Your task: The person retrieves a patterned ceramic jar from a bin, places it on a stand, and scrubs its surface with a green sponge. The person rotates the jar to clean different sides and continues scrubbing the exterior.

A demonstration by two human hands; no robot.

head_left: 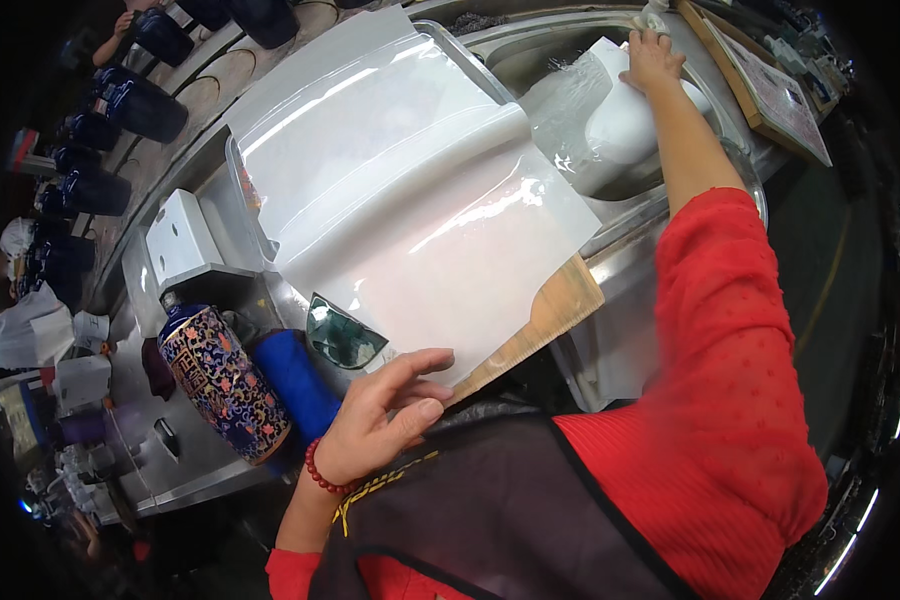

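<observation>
My right hand (654, 62) reaches far forward over a metal sink (505, 52), its fingers curled over a smooth white ceramic-looking vessel (625, 122). The vessel lies tilted in the rippling, splashing water (565, 105); its exact kind is hard to tell. My left hand (395, 405) is held near my body with fingers stretched and apart, close to the near edge of a glossy, translucent sheet (440, 290). Nothing is held in it. The sheet drapes in a curved fold over a tray and a wooden board (540, 320). A dark green glossy piece (342, 332) lies beside the sheet.
A dark blue bottle with a floral wrap (225, 385) lies at the left, with a blue cloth (295, 378) next to it. Behind them sits a white box (182, 240). Several dark blue vessels (142, 105) line the far left. A framed panel (755, 80) leans at the right.
</observation>
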